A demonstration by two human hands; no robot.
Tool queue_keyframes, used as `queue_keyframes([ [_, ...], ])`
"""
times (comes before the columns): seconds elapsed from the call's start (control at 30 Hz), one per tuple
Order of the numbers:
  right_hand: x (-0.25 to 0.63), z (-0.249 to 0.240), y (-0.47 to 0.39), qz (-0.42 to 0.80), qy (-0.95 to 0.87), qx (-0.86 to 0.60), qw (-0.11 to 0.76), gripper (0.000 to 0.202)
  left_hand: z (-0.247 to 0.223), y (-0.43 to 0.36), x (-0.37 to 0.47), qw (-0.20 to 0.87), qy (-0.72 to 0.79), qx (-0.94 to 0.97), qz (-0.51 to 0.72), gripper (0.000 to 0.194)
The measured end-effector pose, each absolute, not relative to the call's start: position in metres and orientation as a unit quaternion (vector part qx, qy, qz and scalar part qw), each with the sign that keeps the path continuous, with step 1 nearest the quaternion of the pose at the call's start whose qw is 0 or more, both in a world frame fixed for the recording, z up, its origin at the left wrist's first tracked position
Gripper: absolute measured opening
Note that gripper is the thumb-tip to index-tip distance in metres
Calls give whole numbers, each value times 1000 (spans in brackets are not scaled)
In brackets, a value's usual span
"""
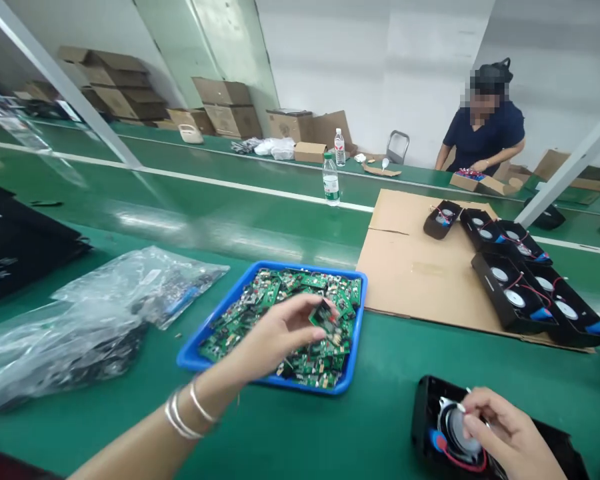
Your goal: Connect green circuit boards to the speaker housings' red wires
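My left hand (pixel 293 327) pinches a small green circuit board (pixel 324 319) above a blue tray (pixel 359 333) heaped with similar boards (pixel 265 287). At the lower right, my right hand (pixel 503 423) is over a black speaker housing (pixel 423 413), its thumb and fingers closed on a small white connector (pixel 461 407). Beneath those fingers lies a round speaker (pixel 455 433) with a metal frame. A blue part (pixel 437 439) and red wires (pixel 465 465) are beside the speaker inside the housing.
Clear plastic bags (pixel 135 287) with parts lie left of the tray. Several black speaker housings (pixel 515 293) rest on a cardboard sheet (pixel 410 280) at the right. Bottles (pixel 331 183) stand further back. A person (pixel 485 133) works across the bench beside an open carton (pixel 480 183).
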State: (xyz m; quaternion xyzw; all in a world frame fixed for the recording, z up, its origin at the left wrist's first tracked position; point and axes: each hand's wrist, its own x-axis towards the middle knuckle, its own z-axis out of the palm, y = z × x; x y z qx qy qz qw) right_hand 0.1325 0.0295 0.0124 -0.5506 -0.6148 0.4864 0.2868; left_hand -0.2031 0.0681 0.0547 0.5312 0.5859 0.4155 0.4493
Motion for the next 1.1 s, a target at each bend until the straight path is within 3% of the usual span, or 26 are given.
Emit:
queue_keyframes([
  [0.13, 121, 27, 16, 276, -790, -450, 311, 19, 29, 22, -142, 531, 530, 517, 413, 28],
  [0.3, 110, 22, 5, 92, -830, -385, 393, 15, 9, -6, -86, 506, 518, 560, 403, 26],
  [0.53, 118, 16, 4, 123, -821, -380, 407, 18, 0, -19, -56, 457, 475, 613, 435, 26],
  [0.7, 127, 17, 6, 123, -851, -334, 387, 16, 0, -18, -53, 563, 450, 539, 436, 31],
  [0.9, 133, 18, 10, 92, -878, -296, 363, 12, -1, -10, -53, 697, 404, 418, 420, 55],
  [1.0, 133, 17, 8, 120, -860, -327, 374, 10, -1, -11, -52, 659, 411, 456, 435, 42],
  [1.1, 132, 19, 6, 183, -825, -376, 380, 15, -2, -15, -51, 504, 427, 575, 484, 27],
])
